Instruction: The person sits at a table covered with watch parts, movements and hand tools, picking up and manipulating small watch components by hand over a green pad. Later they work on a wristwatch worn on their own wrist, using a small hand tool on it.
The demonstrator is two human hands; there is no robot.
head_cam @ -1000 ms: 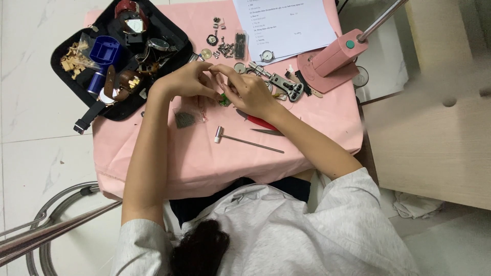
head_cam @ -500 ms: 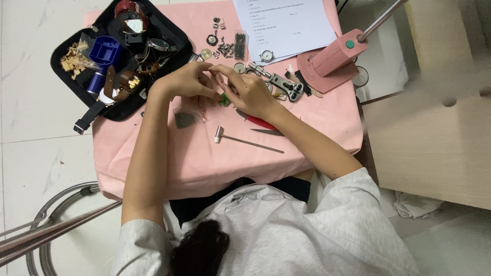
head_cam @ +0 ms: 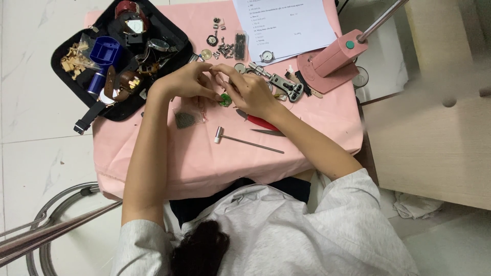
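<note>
My left hand [head_cam: 186, 82] and my right hand [head_cam: 250, 92] meet over the middle of the pink cloth [head_cam: 204, 158]. Their fingertips touch each other, and between the thumbs shows a small green round piece [head_cam: 225, 99] that both hands hold. Most of that piece is hidden by the fingers. Just below my left hand lies a small clear bag [head_cam: 184, 119] with dark bits. A red-handled tool [head_cam: 258, 121] and metal tweezers [head_cam: 268, 133] lie under my right wrist.
A small metal hammer [head_cam: 245, 142] lies nearer the body. A black tray [head_cam: 66, 76] of watch parts and straps sits far left. Small loose parts [head_cam: 225, 47], a paper sheet [head_cam: 286, 25], a metal case tool [head_cam: 282, 84] and a pink press [head_cam: 332, 59] lie beyond.
</note>
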